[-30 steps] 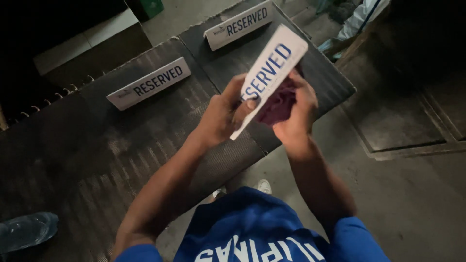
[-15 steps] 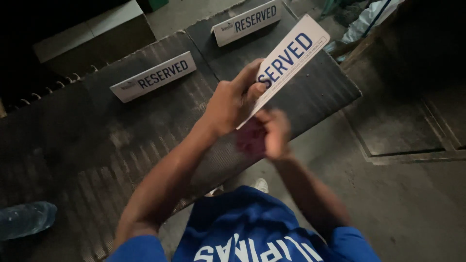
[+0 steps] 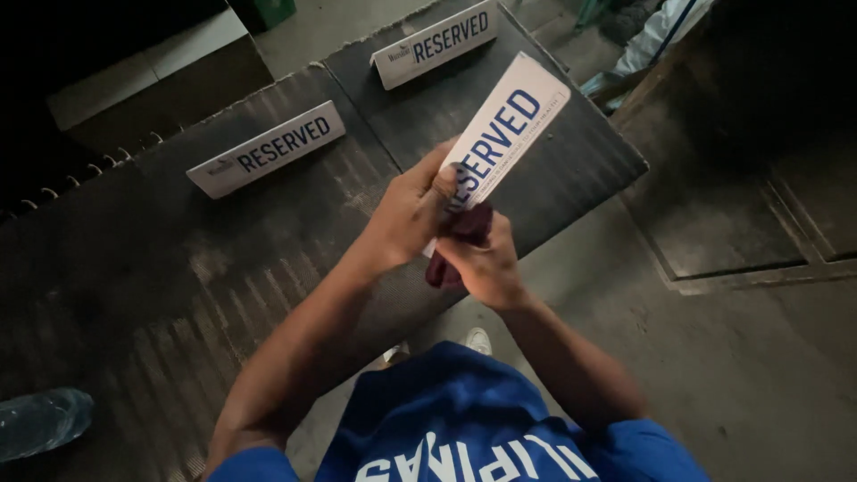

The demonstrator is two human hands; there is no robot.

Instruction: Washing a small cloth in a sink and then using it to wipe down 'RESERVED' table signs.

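Your left hand (image 3: pixel 412 214) is closed around the lower end of a long white sign (image 3: pixel 504 134) with blue lettering, thumb laid across its face, so the sign slants up and away to the right above the table. Your right hand (image 3: pixel 486 263) sits just below and touching it, fingers curled around a dark maroon cloth (image 3: pixel 457 250) that is pressed against the sign's underside near your left palm.

Beyond your hands, the dark ribbed table (image 3: pixel 178 295) carries two more signs of the same kind, each a narrow white strip with blue letters. One flat sign (image 3: pixel 268 148) lies to the left of your hands, well apart from them. The far sign (image 3: pixel 437 40) rests near the table's top edge, just above the held one. A clear plastic bottle (image 3: pixel 40 421) lies at the lower left edge.
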